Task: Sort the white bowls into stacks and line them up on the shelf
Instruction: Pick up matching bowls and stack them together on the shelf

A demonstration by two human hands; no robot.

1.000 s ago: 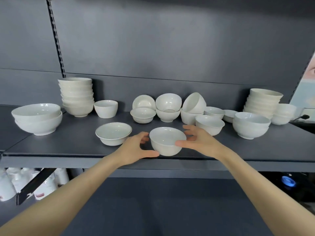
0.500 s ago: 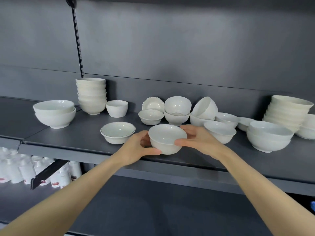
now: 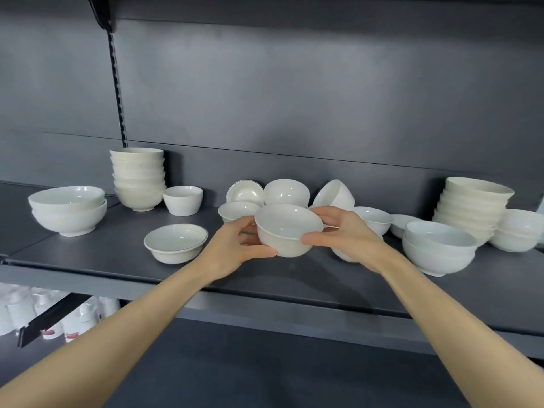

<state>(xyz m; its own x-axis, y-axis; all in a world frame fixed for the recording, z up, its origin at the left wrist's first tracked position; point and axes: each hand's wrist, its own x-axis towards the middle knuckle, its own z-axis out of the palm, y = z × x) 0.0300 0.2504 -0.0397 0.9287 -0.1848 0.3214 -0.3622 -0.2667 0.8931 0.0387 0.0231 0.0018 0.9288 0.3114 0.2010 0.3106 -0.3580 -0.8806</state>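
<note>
A white bowl (image 3: pixel 287 229) hangs above the dark shelf (image 3: pixel 117 254), tilted a little toward me. My left hand (image 3: pixel 232 251) grips its left side with the thumb under the base. My right hand (image 3: pixel 346 234) grips its right side, thumb at the front and fingers behind the rim. Behind it lies a loose cluster of white bowls (image 3: pixel 287 192), some tipped on their sides. A shallow bowl (image 3: pixel 175 242) sits alone to the left. A tall stack of bowls (image 3: pixel 138 178) stands at the back left.
Two large nested bowls (image 3: pixel 69 209) sit at the far left and a small cup-like bowl (image 3: pixel 183 200) beside the tall stack. At the right are two nested bowls (image 3: pixel 438 248), another tall stack (image 3: pixel 471 207) and a low stack (image 3: pixel 519 229). White bottles (image 3: pixel 79 319) stand below.
Both hands closed on the bowl and lifted it off the shelf's front, carrying it up and toward the back cluster. The view shifted, so the shelf items appear further right.
</note>
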